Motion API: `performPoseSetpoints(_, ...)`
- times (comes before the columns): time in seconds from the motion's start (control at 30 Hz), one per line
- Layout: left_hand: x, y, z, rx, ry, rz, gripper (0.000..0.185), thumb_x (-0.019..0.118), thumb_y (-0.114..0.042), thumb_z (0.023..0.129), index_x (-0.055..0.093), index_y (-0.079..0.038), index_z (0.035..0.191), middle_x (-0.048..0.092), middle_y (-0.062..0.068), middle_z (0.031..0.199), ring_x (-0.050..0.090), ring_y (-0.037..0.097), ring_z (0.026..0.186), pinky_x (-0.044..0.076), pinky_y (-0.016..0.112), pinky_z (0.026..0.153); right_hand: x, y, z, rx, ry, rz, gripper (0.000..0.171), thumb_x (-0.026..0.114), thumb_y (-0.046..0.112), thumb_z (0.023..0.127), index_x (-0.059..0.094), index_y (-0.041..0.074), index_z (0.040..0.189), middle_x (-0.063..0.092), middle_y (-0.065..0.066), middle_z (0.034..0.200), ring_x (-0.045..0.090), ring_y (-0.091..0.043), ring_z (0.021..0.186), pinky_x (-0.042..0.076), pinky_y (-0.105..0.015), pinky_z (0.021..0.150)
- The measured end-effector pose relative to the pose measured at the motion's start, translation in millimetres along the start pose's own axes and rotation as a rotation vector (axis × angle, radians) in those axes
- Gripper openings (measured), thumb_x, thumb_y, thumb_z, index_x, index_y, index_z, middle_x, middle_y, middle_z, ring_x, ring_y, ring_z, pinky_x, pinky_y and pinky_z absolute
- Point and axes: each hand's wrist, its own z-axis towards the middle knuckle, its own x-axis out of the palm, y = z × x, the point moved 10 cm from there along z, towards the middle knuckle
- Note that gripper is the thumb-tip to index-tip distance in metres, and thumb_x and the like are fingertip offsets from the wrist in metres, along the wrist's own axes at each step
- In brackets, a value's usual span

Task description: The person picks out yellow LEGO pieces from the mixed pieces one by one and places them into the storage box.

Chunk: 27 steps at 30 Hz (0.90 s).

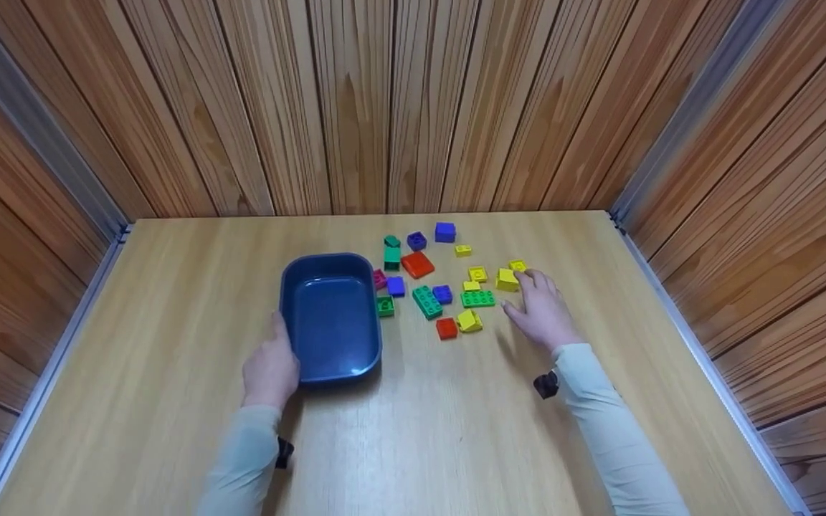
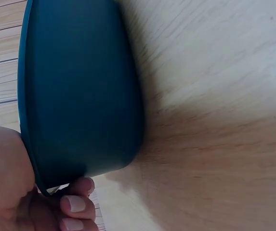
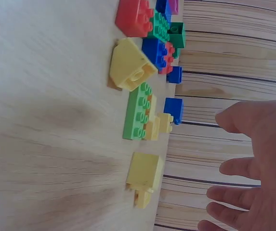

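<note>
A dark blue rectangular tub [image 1: 334,315] stands on the table, its inside bare. My left hand [image 1: 272,369] grips its left rim; in the left wrist view fingers [image 2: 75,204] curl beneath that rim against the tub's wall [image 2: 80,86]. On the other side, my right hand [image 1: 543,312] hovers with parted fingers over the right edge of a scatter of toy building bricks. Closest to its fingertips are a yellow brick [image 1: 506,279] and a smaller yellow one [image 1: 518,265] behind it. Nothing lies between thumb and fingers in the right wrist view.
Right of the tub lie a long green brick [image 1: 427,302], a light green brick [image 1: 477,299], a sloped yellow brick [image 1: 469,320], red bricks [image 1: 447,329] and several blue ones [image 1: 445,232]. Wooden panel walls [image 1: 355,107] enclose the table [image 1: 413,444] at the back and sides.
</note>
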Motion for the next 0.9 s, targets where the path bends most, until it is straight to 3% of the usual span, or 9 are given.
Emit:
performPoseSetpoints(0.47, -0.1, 1.6, 0.2, -0.016, -0.007, 0.012, 0.065, 0.041, -0.01, 0.098, 0.005, 0.0, 0.152, 0.05, 0.006, 0.057, 0.048, 0.021, 0.046, 0.036, 0.033, 0.048, 20.9, 9.8, 1.9, -0.046, 0.008, -0.011, 0.061, 0.062, 0.028, 0.091, 0.042, 0.0, 0.141, 0.032, -0.024, 0.145, 0.029, -0.04, 0.134, 0.024, -0.055, 0.106)
performPoseSetpoints(0.67, 2.6, 4.4, 0.8, -0.036, 0.017, -0.02, 0.065, 0.038, -0.012, 0.1, 0.001, -0.003, 0.153, 0.051, 0.006, 0.059, 0.049, 0.021, 0.047, 0.037, 0.033, 0.05, 36.2, 21.1, 3.3, -0.072, 0.053, -0.016, 0.06, 0.059, 0.029, 0.092, 0.041, 0.001, 0.142, 0.037, -0.022, 0.142, 0.038, -0.038, 0.128, 0.03, -0.052, 0.104)
performPoseSetpoints(0.9, 5.1, 5.4, 0.8, -0.052, 0.031, -0.048, 0.065, 0.037, -0.013, 0.101, -0.002, -0.005, 0.153, 0.052, 0.007, 0.062, 0.05, 0.021, 0.049, 0.039, 0.034, 0.052, 51.5, 28.4, 4.4, -0.063, 0.143, -0.009, 0.065, 0.061, 0.036, 0.091, 0.04, 0.005, 0.144, 0.037, -0.019, 0.144, 0.039, -0.036, 0.129, 0.031, -0.051, 0.105)
